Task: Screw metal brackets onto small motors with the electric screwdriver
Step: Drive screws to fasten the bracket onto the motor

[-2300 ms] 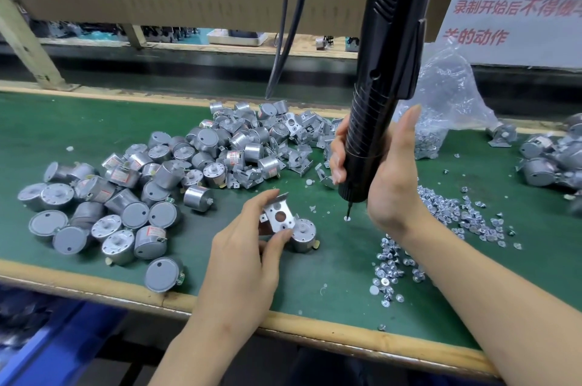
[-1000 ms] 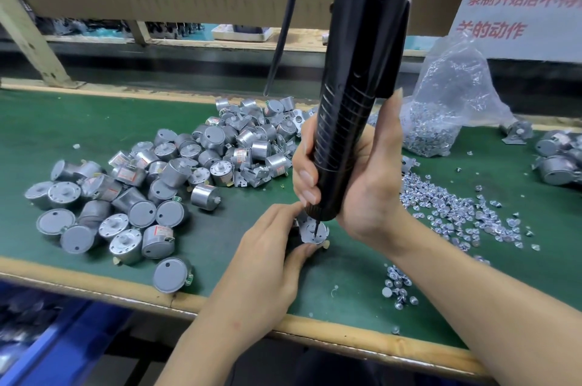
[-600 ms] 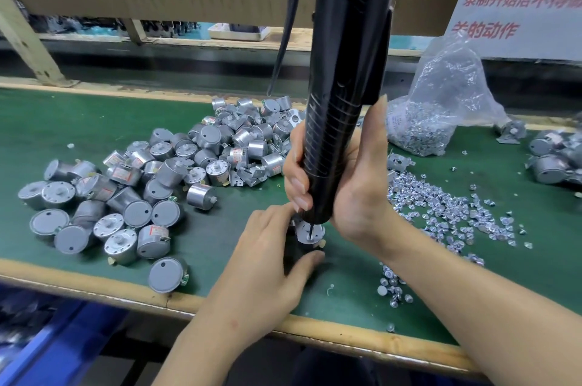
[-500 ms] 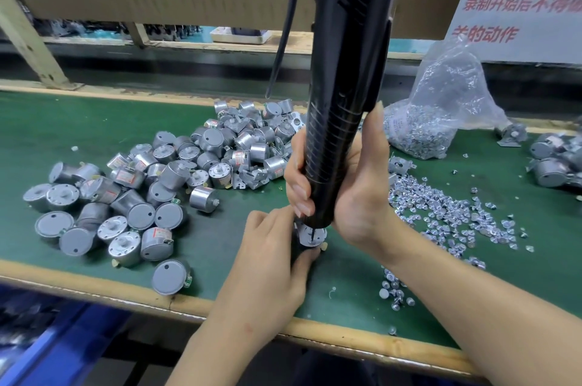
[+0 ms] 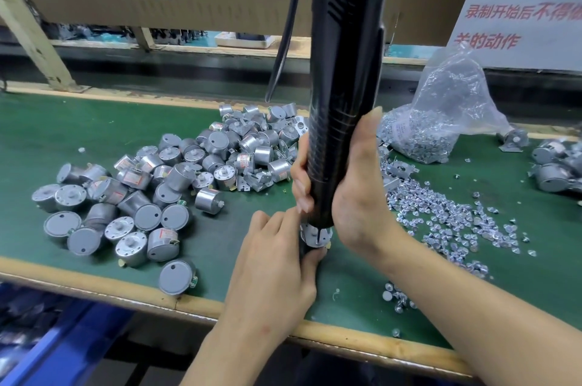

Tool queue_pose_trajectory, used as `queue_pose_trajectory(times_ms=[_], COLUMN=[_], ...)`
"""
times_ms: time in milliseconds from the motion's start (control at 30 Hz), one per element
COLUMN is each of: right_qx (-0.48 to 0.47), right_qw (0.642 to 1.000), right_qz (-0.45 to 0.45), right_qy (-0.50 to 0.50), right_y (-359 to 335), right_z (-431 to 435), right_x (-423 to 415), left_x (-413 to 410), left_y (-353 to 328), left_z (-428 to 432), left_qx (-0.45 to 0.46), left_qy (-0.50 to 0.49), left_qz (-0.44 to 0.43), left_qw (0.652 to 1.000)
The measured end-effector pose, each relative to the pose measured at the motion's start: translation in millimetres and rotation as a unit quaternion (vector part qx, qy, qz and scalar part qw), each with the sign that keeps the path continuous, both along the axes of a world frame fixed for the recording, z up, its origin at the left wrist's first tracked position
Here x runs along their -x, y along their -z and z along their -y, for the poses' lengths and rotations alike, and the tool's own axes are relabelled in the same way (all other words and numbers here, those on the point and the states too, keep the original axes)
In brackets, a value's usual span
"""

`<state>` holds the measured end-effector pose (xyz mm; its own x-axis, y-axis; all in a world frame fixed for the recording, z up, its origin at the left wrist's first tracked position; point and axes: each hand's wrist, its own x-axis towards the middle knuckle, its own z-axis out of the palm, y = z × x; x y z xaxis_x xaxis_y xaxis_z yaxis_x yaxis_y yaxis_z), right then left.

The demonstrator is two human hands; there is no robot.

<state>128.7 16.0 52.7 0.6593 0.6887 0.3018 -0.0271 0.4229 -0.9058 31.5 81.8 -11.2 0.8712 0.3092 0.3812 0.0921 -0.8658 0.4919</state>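
My right hand [image 5: 359,196] grips the black electric screwdriver [image 5: 343,86], which stands almost upright. Its bit presses down on a small silver motor [image 5: 315,237] with a metal bracket on top, standing on the green mat. My left hand [image 5: 274,263] holds that motor, thumb at its near side and fingers at its left. The bracket is mostly hidden by the screwdriver's tip and my fingers.
A heap of loose motors [image 5: 163,190] lies on the green mat [image 5: 94,133] to the left. Several screws [image 5: 447,222] are scattered to the right, behind them a clear bag of screws [image 5: 441,121]. More motors [image 5: 554,165] lie at the far right. The bench's wooden edge [image 5: 94,288] runs along the front.
The screwdriver came over from the right, stood up nearly vertical and its bit went down onto the motor. My left hand closed in round the motor and bracket.
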Motion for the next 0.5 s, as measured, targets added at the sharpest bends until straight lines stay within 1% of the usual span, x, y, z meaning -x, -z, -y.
queue_pose_trajectory(times_ms=[67, 167, 200, 367, 500], right_qx=[-0.019, -0.053, -0.059, -0.063, -0.031], right_qw=[1.0, 0.994, 0.992, 0.997, 0.999], right_qz=[-0.014, -0.04, -0.045, 0.013, 0.014], right_qy=[-0.01, -0.09, -0.102, -0.049, -0.003], right_y=[1.6, 0.6, -1.5, -10.2, -7.8], right_z=[2.9, 9.8, 12.1, 24.9, 43.0], right_x=[-3.6, -14.0, -17.3, -43.7, -67.5], left_x=[-0.9, -0.6, -0.3, 1.0, 1.2], left_y=[0.8, 1.3, 1.6, 4.3, 6.5], left_z=[0.2, 0.6, 0.5, -0.6, -1.1], left_qx=[0.002, 0.006, 0.006, 0.007, 0.01], left_qy=[-0.007, -0.01, -0.009, -0.009, -0.011], left_qz=[0.005, 0.004, 0.003, 0.003, 0.003], left_qw=[1.0, 1.0, 1.0, 1.0, 1.0])
